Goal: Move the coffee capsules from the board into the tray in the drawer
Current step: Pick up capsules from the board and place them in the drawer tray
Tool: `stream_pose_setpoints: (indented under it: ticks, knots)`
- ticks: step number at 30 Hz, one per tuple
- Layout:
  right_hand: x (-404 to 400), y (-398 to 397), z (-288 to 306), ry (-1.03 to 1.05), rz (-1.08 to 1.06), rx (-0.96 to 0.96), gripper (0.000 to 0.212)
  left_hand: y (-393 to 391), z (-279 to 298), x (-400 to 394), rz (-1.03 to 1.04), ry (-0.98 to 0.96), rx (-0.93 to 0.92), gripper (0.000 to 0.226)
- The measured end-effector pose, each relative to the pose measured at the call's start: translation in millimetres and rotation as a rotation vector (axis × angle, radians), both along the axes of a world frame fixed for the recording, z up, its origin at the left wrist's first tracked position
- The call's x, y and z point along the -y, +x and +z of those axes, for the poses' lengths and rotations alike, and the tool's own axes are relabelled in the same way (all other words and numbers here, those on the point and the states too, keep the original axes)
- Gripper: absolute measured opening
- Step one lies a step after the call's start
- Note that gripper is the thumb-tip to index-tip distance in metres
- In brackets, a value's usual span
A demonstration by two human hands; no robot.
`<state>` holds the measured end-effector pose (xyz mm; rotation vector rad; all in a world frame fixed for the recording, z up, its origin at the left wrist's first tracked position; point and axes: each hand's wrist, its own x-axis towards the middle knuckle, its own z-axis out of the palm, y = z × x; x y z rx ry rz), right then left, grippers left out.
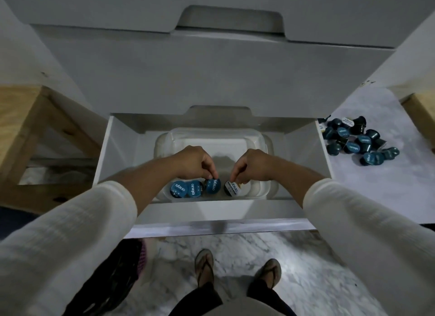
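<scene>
A clear plastic tray (pixel 211 139) lies in the open white drawer (pixel 113 151). Two blue-lidded capsules (pixel 186 189) sit side by side at the tray's near left. My left hand (pixel 195 162) pinches a third blue capsule (pixel 211 186) right beside them. My right hand (pixel 251 165) pinches a white-lidded dark capsule (pixel 231 188) just to the right of that one. Both held capsules are low in the tray, near its front wall. A heap of several blue and dark capsules (pixel 357 139) lies on the pale board (pixel 376 186) to the right of the drawer.
White cabinet fronts (pixel 211 68) rise behind the drawer. A wooden frame (pixel 35 127) stands at the left, another wooden corner (pixel 421 108) at the far right. My feet in sandals (pixel 237 268) stand on a marble floor. A dark mesh item (pixel 113 275) lies at lower left.
</scene>
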<state>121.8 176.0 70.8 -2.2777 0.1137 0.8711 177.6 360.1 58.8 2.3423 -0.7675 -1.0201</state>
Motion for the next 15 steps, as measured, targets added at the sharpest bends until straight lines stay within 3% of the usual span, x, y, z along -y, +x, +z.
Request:
stream_pose_setpoints:
  ticks: [15]
  knots:
    - [-5.7, 0.0, -10.3, 0.051, -0.04, -0.014, 0.017, -1.8, -6.6, -2.5, -0.015, 0.023, -0.017, 0.015]
